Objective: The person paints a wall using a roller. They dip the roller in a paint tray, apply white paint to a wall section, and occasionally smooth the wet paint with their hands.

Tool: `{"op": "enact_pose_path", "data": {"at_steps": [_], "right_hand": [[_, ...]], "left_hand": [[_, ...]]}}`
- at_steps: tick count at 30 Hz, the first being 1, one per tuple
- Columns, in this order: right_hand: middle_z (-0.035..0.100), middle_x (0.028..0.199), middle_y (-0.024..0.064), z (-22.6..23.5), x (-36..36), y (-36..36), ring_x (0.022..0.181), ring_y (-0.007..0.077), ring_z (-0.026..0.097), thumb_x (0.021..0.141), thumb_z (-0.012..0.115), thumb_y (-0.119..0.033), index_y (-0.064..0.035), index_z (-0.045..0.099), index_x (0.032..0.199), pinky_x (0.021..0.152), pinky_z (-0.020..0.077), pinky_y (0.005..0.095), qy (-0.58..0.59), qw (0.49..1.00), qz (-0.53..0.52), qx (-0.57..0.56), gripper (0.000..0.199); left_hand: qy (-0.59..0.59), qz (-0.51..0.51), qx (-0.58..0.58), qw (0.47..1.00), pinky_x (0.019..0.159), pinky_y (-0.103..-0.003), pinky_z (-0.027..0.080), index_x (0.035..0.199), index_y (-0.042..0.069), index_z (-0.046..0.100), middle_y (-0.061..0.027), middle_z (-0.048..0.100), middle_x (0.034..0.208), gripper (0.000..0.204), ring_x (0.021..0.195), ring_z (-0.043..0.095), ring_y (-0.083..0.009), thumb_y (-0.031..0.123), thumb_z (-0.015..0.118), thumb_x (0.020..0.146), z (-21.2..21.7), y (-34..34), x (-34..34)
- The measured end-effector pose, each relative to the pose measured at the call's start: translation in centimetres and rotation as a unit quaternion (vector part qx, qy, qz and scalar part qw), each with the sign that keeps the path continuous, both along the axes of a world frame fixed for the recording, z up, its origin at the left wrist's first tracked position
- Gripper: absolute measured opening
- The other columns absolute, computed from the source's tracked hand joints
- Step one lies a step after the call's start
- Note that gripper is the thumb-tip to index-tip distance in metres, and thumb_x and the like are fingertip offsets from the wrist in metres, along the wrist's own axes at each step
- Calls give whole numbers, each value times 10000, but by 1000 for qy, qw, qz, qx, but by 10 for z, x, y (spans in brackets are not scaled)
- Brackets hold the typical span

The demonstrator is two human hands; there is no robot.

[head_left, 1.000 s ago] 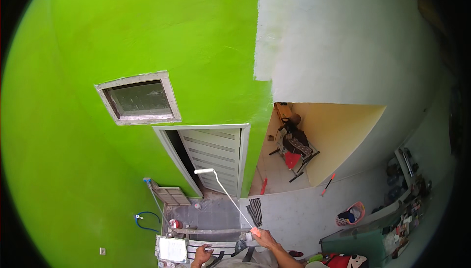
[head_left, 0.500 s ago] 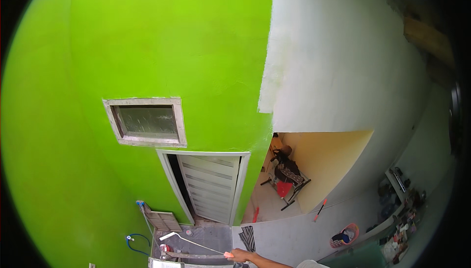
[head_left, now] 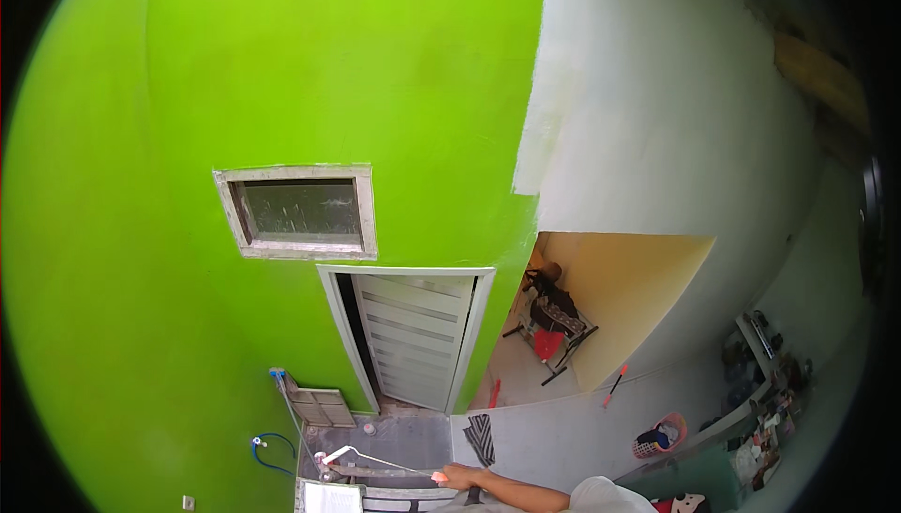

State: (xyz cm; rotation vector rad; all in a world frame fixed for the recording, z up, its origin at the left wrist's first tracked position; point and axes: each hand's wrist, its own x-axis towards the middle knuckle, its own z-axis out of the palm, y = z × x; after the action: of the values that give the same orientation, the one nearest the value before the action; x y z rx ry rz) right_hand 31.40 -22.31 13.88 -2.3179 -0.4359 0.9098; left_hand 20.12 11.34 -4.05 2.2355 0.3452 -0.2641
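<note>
A paint roller with a white sleeve [head_left: 336, 455], a long bent wire frame and an orange handle is gripped in my right hand [head_left: 458, 476]. My arm reaches in from the lower right, and the roller points left. Below the roller head lies a white rectangular tray-like thing [head_left: 332, 497], cut off by the lower edge. Whether the roller touches anything there I cannot tell. Ahead rises a bright green wall [head_left: 432, 91], bordering a white wall [head_left: 648, 109] along an uneven edge. My left hand is out of view.
In the green wall are a small framed window [head_left: 298, 214] and a white slatted door [head_left: 418, 335], slightly ajar. An exercise machine [head_left: 556, 311] stands in the opening. A striped cloth [head_left: 480, 439], a laundry basket [head_left: 660, 436] and a blue hose [head_left: 272, 454] are around.
The view has tilted down, so the walls, door and window sit higher and slightly right. My right hand has lowered the roller relative to the floor things.
</note>
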Motion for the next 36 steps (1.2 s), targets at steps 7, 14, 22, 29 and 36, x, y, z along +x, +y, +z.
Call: {"op": "enact_pose_path", "data": {"at_steps": [7,14,22,29,36], "right_hand": [[673,975,335,-39,-7,19,957,452,669,883,615,-364,130,636,918,835,507,508,-25,1000,4,0,496],[669,873,321,-38,-13,32,890,444,681,880,609,-369,97,650,852,780,502,532,-10,999,34,-9,468],[677,977,322,-44,-8,26,967,457,664,882,605,-331,102,647,916,832,508,529,-34,997,73,16,436],[638,1129,348,-31,4,28,1097,457,634,881,597,-264,131,631,1035,898,520,516,44,991,124,-38,425],[651,1077,341,-43,3,24,1093,458,630,881,591,-212,118,625,1043,902,515,517,35,990,133,-33,370]], "left_hand": [[-33,15,-9,999,491,-389,462,934,29,707,-48,712,774,189,643,628,-241,137,555,908,-9,20,-29],[43,77,-34,996,475,-374,480,935,3,696,-79,708,757,211,595,634,-235,181,583,924,-1,22,-42],[91,157,-97,979,457,-356,502,936,-27,684,-114,704,738,268,540,641,-229,232,616,943,2,9,-68],[155,317,-298,887,441,-340,520,936,-54,673,-145,701,721,333,492,648,-223,277,645,960,2,-30,-84],[134,393,-347,841,365,-318,450,788,-22,609,-127,651,655,407,423,567,-188,324,596,1001,18,-89,-108]]}}
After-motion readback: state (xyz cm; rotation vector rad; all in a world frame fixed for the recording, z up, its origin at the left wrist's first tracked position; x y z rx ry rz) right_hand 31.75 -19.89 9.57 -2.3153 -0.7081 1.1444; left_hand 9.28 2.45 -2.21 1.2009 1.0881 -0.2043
